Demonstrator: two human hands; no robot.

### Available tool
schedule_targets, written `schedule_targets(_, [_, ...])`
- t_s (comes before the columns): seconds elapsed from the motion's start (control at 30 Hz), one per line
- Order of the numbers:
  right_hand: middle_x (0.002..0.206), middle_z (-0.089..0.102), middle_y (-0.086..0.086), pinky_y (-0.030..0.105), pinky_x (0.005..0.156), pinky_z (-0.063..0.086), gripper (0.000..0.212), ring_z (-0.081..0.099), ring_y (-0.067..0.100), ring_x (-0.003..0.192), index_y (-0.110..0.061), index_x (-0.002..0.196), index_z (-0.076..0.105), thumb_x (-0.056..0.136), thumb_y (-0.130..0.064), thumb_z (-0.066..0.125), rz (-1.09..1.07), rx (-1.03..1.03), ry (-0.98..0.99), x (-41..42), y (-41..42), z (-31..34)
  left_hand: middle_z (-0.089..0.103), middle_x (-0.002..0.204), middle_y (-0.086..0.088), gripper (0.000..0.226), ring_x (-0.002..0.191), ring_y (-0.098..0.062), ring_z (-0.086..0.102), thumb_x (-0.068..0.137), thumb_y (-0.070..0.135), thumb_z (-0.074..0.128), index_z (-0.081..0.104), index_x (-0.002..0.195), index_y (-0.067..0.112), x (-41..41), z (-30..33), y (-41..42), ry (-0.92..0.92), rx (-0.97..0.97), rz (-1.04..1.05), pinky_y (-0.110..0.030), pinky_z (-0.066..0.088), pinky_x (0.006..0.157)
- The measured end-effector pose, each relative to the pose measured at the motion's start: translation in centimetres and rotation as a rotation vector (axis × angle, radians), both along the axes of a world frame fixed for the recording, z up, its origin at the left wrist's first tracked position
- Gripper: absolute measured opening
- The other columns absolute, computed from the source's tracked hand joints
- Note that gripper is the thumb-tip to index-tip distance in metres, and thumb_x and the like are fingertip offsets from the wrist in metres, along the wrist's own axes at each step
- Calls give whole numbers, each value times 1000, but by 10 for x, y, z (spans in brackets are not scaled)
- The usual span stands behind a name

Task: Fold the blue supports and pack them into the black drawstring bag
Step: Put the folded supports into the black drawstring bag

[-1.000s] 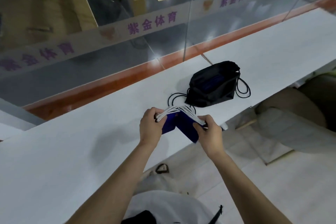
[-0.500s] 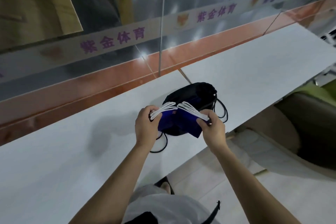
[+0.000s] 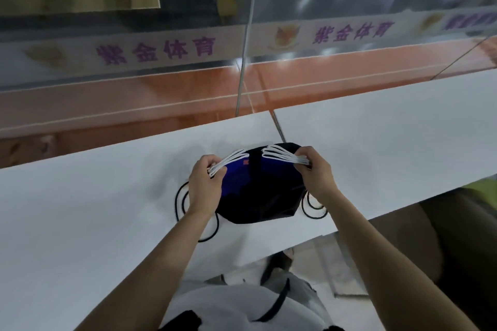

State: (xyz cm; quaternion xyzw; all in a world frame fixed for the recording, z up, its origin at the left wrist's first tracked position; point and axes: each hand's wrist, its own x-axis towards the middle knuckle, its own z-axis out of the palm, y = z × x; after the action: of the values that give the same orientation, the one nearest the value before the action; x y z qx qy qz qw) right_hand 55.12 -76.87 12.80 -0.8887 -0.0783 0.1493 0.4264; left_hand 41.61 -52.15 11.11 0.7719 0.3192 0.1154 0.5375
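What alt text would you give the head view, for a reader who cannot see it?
Two hands hold a stack of blue supports by the white loops just above a black drawstring bag on a white counter. The left hand and right hand each pinch one bundle of loops.

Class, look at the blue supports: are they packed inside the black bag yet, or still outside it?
Still outside. Both hands, left and right, hold the blue supports by their white loops above the bag.

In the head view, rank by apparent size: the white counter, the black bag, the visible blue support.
1. White counter, largest by far.
2. Black bag.
3. Blue support, smallest showing, though the hands and straps cover part of it.
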Motion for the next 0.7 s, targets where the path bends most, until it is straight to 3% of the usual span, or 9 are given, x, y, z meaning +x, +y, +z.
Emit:
schedule_targets(0.13, [89,66,5,28,68,47,30,59,24,77,-31,98,58,95,-1,56,273,-63,33,44,-14,-13,64,96,13,16,86,-3,60,92,13,65,60,98,27,10,-1,-16,14,-19,172,-15,44,70])
schedule_targets(0.2, [90,66,3,25,69,47,32,60,24,81,-32,98,58,95,1,57,415,-87,39,63,-21,-20,65,93,10,13,81,-5,59,91,12,64,60,96,24,12,-1,-25,5,-23,281,-21,45,69])
schedule_targets(0.4, [92,61,-9,36,78,49,41,57,16,82,-30,94,56,88,10,60,740,-91,51,95,-24,-55,66,93,10,13,80,-17,62,88,17,61,59,94,28,14,2,-65,64,-43,446,-37,50,69])
schedule_targets(0.53, [85,61,-1,47,74,51,38,60,24,78,-35,91,51,90,1,59,814,-170,46,102,-24,-77,66,92,5,13,78,-15,61,92,10,60,58,98,22,14,3,-93,92,-16,495,-28,46,66])
schedule_targets(0.7, [92,62,3,41,76,50,26,60,25,82,-27,99,56,94,-1,58,740,-147,64,99,-21,-78,64,98,8,16,87,-21,61,93,3,57,56,99,18,13,-1,-108,82,3,524,-37,50,76])
